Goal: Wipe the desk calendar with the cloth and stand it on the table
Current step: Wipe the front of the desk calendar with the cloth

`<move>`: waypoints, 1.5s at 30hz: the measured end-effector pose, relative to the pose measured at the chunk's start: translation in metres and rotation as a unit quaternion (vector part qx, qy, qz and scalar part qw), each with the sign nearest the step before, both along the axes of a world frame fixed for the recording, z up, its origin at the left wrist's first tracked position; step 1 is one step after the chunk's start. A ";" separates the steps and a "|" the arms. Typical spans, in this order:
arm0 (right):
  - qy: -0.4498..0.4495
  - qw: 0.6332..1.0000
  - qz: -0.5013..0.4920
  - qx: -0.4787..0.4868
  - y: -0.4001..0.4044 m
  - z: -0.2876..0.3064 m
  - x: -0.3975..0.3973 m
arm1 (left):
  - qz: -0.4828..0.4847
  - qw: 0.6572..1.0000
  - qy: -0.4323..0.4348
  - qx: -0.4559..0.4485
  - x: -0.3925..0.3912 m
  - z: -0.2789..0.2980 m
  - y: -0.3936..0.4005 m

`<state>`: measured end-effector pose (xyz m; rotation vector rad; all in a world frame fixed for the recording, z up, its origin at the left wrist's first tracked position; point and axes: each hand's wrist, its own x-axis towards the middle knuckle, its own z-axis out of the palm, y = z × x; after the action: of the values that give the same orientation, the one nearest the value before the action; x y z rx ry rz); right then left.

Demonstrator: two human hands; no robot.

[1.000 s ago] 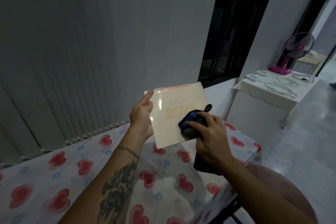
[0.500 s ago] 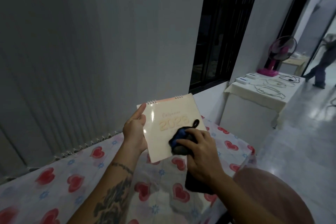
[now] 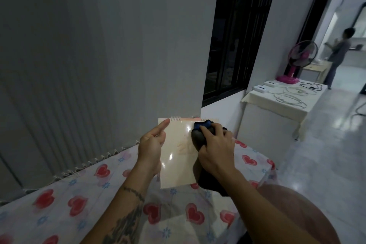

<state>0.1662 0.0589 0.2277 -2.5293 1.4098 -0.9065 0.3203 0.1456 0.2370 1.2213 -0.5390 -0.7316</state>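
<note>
Over the heart-print table (image 3: 59,194) — left hand (image 3: 151,145) is gripping the desk calendar (image 3: 176,156), right hand (image 3: 214,146) clenching the cloth (image 3: 199,134), wiping near its top; standing it is not yet done.

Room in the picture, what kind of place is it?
Probably a home: a table with a heart-print cloth, a pink fan on a side table, and a tiled floor leading toward another room.

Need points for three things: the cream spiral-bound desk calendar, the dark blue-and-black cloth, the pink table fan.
cream spiral-bound desk calendar (image 3: 176,166), head view, on its glossy lower face.
dark blue-and-black cloth (image 3: 198,136), head view, on the bunched part pressed to the calendar.
pink table fan (image 3: 302,54), head view, on the round guard.
</note>
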 end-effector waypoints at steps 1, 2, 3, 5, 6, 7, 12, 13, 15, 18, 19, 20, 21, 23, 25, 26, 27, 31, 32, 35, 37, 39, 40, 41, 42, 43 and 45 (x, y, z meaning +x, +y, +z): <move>-0.007 1.000 0.019 -0.003 0.006 -0.001 0.004 | -0.007 1.000 -0.009 -0.002 -0.003 -0.003 -0.001; -0.014 0.999 0.045 -0.012 0.013 -0.001 0.007 | -0.016 1.000 -0.006 -0.009 -0.007 -0.006 -0.002; -0.016 0.997 0.075 -0.027 0.021 -0.003 0.011 | -0.022 1.000 0.005 -0.020 -0.009 -0.007 -0.004; -0.004 0.990 0.125 -0.061 0.031 -0.009 0.012 | -0.013 0.999 0.019 -0.033 -0.007 -0.008 -0.008; 0.001 0.989 0.133 -0.069 0.032 -0.012 0.010 | -0.009 0.999 0.019 -0.036 -0.004 -0.008 -0.009; 0.002 0.990 0.127 -0.065 0.029 -0.013 0.007 | -0.010 0.999 0.015 -0.037 -0.001 -0.008 -0.009; -0.027 0.998 0.046 -0.027 0.020 -0.008 0.006 | -0.005 1.000 0.000 -0.023 0.000 -0.008 -0.004; -0.034 0.998 0.039 -0.028 0.021 -0.006 0.008 | -0.001 1.000 0.002 -0.021 -0.004 -0.008 -0.004; -0.045 0.998 0.032 -0.017 0.023 -0.002 0.011 | -0.005 1.000 0.011 -0.018 -0.011 -0.007 -0.003; -0.033 0.997 0.074 -0.001 0.029 -0.002 0.009 | 0.008 1.000 0.026 -0.015 -0.017 -0.001 -0.006; -0.025 0.994 0.102 -0.013 0.035 -0.004 0.007 | 0.011 0.999 0.042 -0.023 -0.017 0.002 -0.008; -0.013 0.990 0.138 -0.034 0.042 -0.007 0.004 | 0.017 0.998 0.058 -0.034 -0.016 0.005 -0.009; 0.000 0.983 0.175 -0.053 0.050 -0.012 0.000 | 0.028 0.996 0.069 -0.042 -0.013 0.009 -0.009; 0.023 0.969 0.234 -0.072 0.060 -0.024 -0.011 | 0.044 0.995 0.076 -0.045 -0.005 0.014 -0.008; 0.043 0.964 0.255 -0.063 0.060 -0.031 -0.023 | 0.047 0.995 0.082 -0.037 0.002 0.018 -0.005; 0.049 0.965 0.253 -0.054 0.058 -0.032 -0.028 | 0.045 0.995 0.086 -0.036 0.004 0.019 -0.003; 0.053 0.966 0.248 -0.052 0.057 -0.031 -0.030 | 0.041 0.994 0.090 -0.037 0.004 0.019 -0.001; 0.054 0.975 0.198 -0.085 0.048 -0.016 -0.021 | -0.001 0.997 0.069 -0.031 -0.005 0.015 -0.001; 0.052 0.978 0.181 -0.094 0.045 -0.010 -0.016 | -0.017 0.997 0.073 -0.032 -0.008 0.013 -0.001; 0.052 0.987 0.125 -0.089 0.033 0.003 -0.003 | -0.055 0.993 0.096 -0.043 -0.016 0.006 -0.001; 0.031 0.995 0.081 -0.046 0.025 0.006 0.001 | -0.058 0.994 0.080 -0.039 -0.020 0.003 0.001; -0.002 0.999 0.043 0.003 0.022 0.007 0.004 | -0.048 0.996 0.065 -0.024 -0.022 0.002 0.003; -0.010 0.999 0.043 0.006 0.024 0.006 0.005 | -0.045 0.997 0.064 -0.021 -0.022 0.002 0.004; -0.006 0.998 0.061 -0.015 0.027 0.004 0.006 | -0.043 0.996 0.071 -0.026 -0.021 0.002 0.005; 0.007 0.994 0.094 -0.046 0.031 0.002 0.006 | -0.042 0.995 0.084 -0.038 -0.021 0.003 0.006; 0.024 0.988 0.132 -0.072 0.033 0.001 0.005 | -0.041 0.993 0.098 -0.052 -0.020 0.004 0.006; 0.041 0.981 0.172 -0.082 0.028 0.003 0.002 | -0.041 0.990 0.117 -0.064 -0.021 0.007 0.005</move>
<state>0.1681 0.0868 0.2310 -2.8374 0.9020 -0.8926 0.2993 0.1510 0.2438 0.9826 -0.4361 -0.8832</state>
